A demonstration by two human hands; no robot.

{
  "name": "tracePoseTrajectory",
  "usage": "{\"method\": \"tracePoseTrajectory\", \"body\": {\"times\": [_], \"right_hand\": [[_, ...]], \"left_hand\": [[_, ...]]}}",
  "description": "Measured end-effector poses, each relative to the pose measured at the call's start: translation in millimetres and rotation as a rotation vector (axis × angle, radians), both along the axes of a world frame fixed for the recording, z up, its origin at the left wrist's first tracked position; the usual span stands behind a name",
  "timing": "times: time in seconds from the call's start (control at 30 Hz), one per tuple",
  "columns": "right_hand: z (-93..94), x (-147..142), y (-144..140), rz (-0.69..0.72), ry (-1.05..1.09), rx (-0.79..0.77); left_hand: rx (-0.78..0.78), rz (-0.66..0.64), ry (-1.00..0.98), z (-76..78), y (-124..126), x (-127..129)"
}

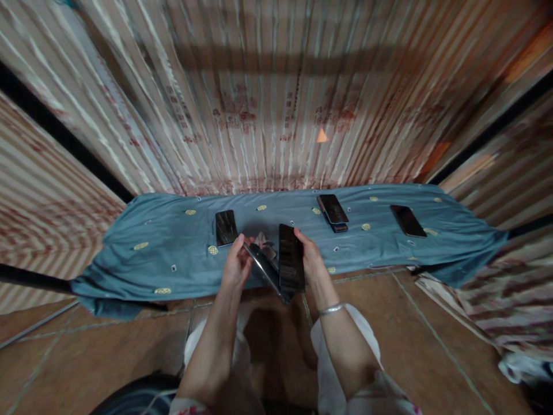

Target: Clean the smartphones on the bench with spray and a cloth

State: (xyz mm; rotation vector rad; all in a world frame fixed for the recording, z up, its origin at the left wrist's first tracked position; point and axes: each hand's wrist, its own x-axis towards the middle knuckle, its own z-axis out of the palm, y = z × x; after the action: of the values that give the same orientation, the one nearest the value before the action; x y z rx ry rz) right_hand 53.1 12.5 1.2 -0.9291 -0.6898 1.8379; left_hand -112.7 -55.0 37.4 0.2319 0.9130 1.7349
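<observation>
Left hand (pixel 235 264) pinches a dark, shiny-edged slab (pixel 263 264) | right hand (pixel 310 255) grips a black phone (pixel 291 259) close beside it | both at the blue-draped table's (pixel 125 242) near edge, held by outer sides, probably keeping faces clear | other phones (pixel 226 227) lie spaced out, perhaps for easy reach

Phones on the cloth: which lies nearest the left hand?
The leftmost phone, just beyond the left hand; the other phones on the cloth lie well to the right.
</observation>
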Motion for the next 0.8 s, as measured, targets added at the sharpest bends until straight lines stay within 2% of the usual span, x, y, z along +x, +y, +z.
{"method": "tracePoseTrajectory", "body": {"times": [0.13, 0.27, 0.4, 0.5, 0.67, 0.73, 0.8], "right_hand": [[2.0, 9.2, 6.1, -0.087, 0.135, -0.157], [9.8, 33.8, 12.5, -0.167, 0.171, -0.116], [19.6, 62.6, 14.6, -0.262, 0.173, -0.093], [23.2, 75.1, 12.7, -0.296, 0.185, -0.094], [20.1, 77.7, 8.2, -0.270, 0.137, -0.092], [19.5, 76.5, 6.8, -0.287, 0.129, -0.091], [20.6, 75.4, 5.6, -0.338, 0.111, -0.070]], "left_hand": [[-0.088, 0.012, 0.009, -8.2, 5.2, -1.3], [-0.111, 0.095, 0.059, -11.3, 4.6, -14.9], [-0.049, 0.224, 0.230, -8.7, 11.5, -34.8], [-0.001, 0.347, 0.385, -2.9, 37.3, -45.0], [0.117, 0.498, 0.682, 7.3, 112.0, -44.2], [0.090, 0.529, 0.860, 5.5, 134.3, -36.0], [0.027, 0.510, 1.071, -4.0, 142.6, -21.9]]}}
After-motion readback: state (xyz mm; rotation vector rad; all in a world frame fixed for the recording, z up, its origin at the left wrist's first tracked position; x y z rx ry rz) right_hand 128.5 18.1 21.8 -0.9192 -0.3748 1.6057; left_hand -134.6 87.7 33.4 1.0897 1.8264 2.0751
